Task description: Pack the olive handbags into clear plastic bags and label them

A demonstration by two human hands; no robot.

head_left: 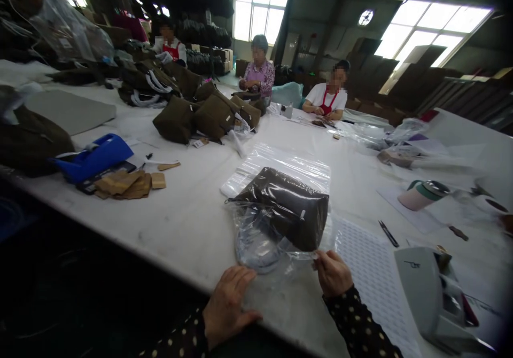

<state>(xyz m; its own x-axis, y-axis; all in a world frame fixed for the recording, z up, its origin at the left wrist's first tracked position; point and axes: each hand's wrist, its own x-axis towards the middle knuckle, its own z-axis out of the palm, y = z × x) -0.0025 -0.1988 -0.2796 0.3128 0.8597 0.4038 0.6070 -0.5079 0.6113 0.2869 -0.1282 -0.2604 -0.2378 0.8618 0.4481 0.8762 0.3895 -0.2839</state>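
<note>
A dark brown bag lies inside a clear plastic bag near the table's front edge. A coiled pale strap shows through the plastic at its lower left. My right hand pinches the near right edge of the plastic. Resting by the table edge, my left hand has its fingers stretched out and thumb apart, just below the plastic. It holds nothing. Beneath the packed bag lies a stack of flat clear plastic bags.
A blue tape dispenser and brown paper tags lie to the left. Several brown bags stand farther back. On the right are printed sheets, thread snips, a grey machine and a cup. Three people work across the table.
</note>
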